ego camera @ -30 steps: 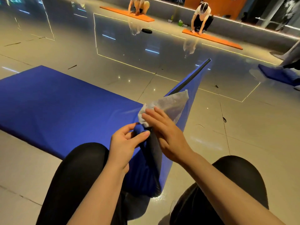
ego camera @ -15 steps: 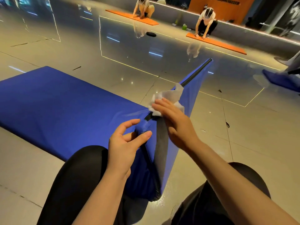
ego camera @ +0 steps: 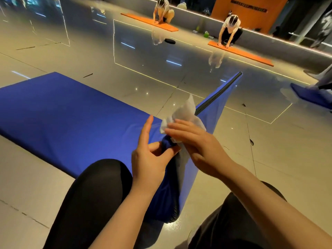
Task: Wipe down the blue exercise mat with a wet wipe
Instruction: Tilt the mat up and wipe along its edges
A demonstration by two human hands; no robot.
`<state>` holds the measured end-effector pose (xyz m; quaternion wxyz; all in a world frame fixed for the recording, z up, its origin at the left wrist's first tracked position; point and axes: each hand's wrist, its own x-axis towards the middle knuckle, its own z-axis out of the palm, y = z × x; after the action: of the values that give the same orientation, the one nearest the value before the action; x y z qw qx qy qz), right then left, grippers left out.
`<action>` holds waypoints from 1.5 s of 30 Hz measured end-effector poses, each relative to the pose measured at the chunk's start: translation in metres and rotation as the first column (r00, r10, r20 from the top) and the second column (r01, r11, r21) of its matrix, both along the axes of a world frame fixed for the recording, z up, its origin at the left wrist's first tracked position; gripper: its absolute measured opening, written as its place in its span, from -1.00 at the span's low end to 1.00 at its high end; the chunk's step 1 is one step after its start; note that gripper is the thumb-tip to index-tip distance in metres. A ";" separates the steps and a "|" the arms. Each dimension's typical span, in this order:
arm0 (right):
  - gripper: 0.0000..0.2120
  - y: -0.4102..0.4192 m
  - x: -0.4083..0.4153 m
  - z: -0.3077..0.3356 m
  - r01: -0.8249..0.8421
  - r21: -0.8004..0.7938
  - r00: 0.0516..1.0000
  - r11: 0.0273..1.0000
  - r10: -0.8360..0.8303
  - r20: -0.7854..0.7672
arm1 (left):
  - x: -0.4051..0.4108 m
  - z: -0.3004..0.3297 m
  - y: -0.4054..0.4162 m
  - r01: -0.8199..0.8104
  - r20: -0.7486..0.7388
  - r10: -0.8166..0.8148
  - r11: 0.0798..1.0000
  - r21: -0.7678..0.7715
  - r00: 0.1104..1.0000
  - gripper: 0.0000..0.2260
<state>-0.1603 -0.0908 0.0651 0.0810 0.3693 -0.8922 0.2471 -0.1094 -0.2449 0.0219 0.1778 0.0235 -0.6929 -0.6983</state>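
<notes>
The blue exercise mat (ego camera: 62, 112) lies on the glossy floor, its right part folded up on edge with a black seam running away from me. My left hand (ego camera: 150, 157) pinches the bunched near corner of the raised fold between thumb and curled fingers, the forefinger pointing up. My right hand (ego camera: 194, 141) holds a crumpled white wet wipe (ego camera: 185, 112) against the top edge of the fold, right beside my left hand. Both of my knees in black trousers sit below the mat.
Two people kneel on orange mats (ego camera: 251, 54) along the far wall. A black disc (ego camera: 169, 41) lies on the floor between us. Another blue mat (ego camera: 312, 96) and someone's legs are at the right edge. Shiny tiled floor surrounds my mat.
My right hand slid the wipe forward along the raised edge and then back toward my left hand. My left forefinger lifted off the mat and points up.
</notes>
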 end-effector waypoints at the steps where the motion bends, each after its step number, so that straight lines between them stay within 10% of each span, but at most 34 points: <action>1: -0.46 -0.006 0.007 0.001 -0.061 -0.001 0.998 0.998 0.061 0.004 | -0.001 0.000 0.001 -0.014 0.003 0.014 0.999 -0.030 1.000 -0.20; 18: -0.84 0.029 -0.007 0.008 0.245 -0.134 0.954 0.960 -0.214 0.212 | -0.002 -0.006 0.020 0.045 0.011 -0.044 0.987 -0.152 0.999 -0.08; 22: -0.97 0.012 0.007 0.015 0.237 -0.254 0.967 0.938 -0.204 0.150 | 0.001 -0.005 0.025 0.043 0.007 -0.043 0.963 -0.265 0.999 -0.10; 32: -0.64 0.013 0.021 0.014 0.149 0.123 0.980 0.981 -0.163 0.112 | 0.008 -0.010 0.030 0.026 -0.023 -0.036 0.944 -0.328 0.999 -0.15; 45: -0.79 0.059 0.005 0.020 0.338 -0.008 0.914 0.941 -0.331 -0.234 | 0.016 -0.007 0.041 0.081 -0.015 -0.087 0.968 -0.235 0.996 -0.07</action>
<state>-0.1549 -0.0316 0.0853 0.2197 0.2387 -0.9304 0.1704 -0.0935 -0.2043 0.0146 0.1583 -0.0361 -0.7686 -0.6188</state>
